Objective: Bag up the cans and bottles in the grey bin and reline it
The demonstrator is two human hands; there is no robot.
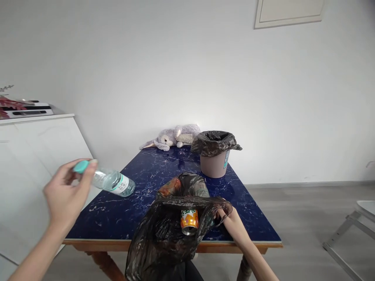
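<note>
Bottle, clear [109, 181], with teal cap [80, 167] and white label: I am holding it in my left hand [66, 191], thumb and fingers pinching the cap end. Its long axis is running out rightward from that hand and slanting downward, base foremost, pointing toward the bag's side of the table [258, 228]. Whether the base is touching the tabletop, I cannot tell.

Bag, black, thin plastic [164, 232]: lying right of the bottle and nearer my body, part of it hanging over the front edge. My right hand [230, 218], the nearer of the two to its mouth, is pinching the rim at the right side. The bottle is sitting between my left hand and the bag, apart from the bag.

Can, orange [189, 222]: resting within the bag's mouth, silver end facing me, left of my right hand.

Bin, lined [212, 168]: standing beyond the bag, toward the right.

Plush toy [168, 137]: lying at the far end, by the wall.
</note>
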